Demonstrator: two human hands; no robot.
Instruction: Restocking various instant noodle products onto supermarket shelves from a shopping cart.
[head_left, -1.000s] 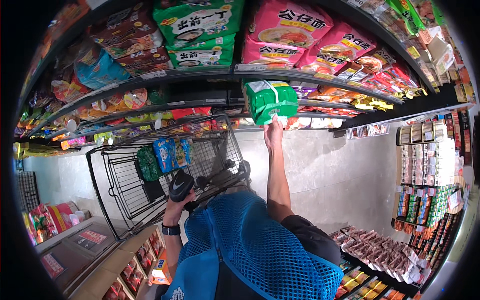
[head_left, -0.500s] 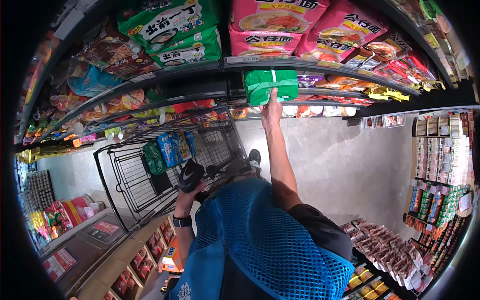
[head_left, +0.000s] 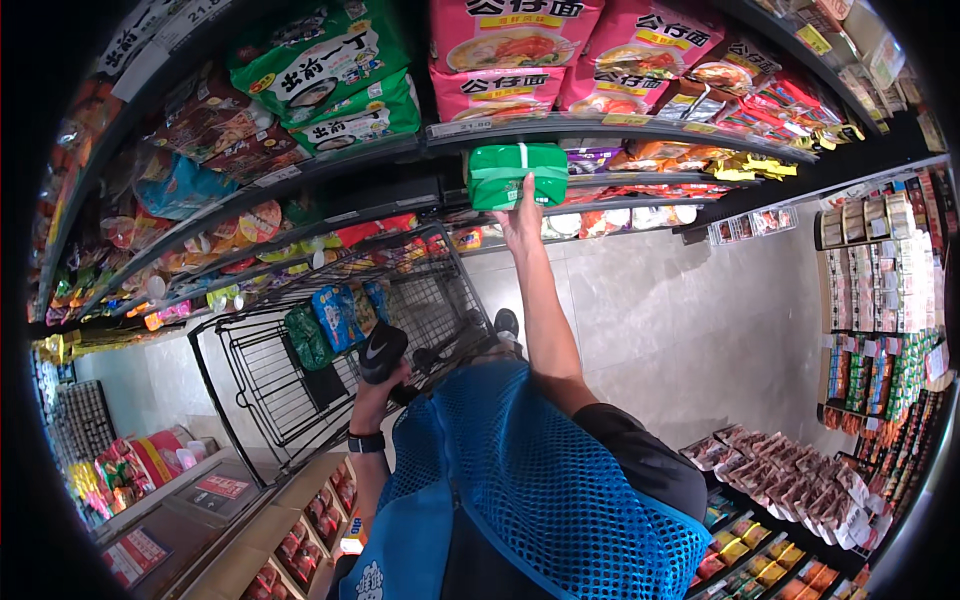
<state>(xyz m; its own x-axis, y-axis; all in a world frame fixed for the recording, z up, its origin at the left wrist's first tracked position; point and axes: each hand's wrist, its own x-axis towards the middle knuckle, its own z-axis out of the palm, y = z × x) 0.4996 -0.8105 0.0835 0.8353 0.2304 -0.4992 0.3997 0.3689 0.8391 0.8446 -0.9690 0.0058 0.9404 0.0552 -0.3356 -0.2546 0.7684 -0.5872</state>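
My right hand (head_left: 523, 215) is stretched out to the shelves, closed on a green multipack of instant noodles (head_left: 490, 178) with a pale strip around it. The pack is just below the front edge of an upper shelf (head_left: 560, 126). Near the near end of a black wire shopping cart (head_left: 240, 385), my left hand (head_left: 378, 392) is closed. A black object (head_left: 384, 352) with a white curved mark stands at its fingers and hides what they grip. Inside the cart lie a green pack (head_left: 306, 338) and a blue pack (head_left: 338, 316), with other packs beside them.
Large green noodle packs (head_left: 320, 70) and pink noodle packs (head_left: 515, 40) fill the upper shelf. Lower shelves hold colourful packets and cups. Grey floor (head_left: 640, 310) lies to the right, with a hanging-goods rack (head_left: 880, 285) beyond and a packet display (head_left: 790, 480) at the near right.
The view has turned slightly to the right, so the shelves and my right arm appear farther left. The noodle multipack stays in my right hand, in about the same place by the shelf.
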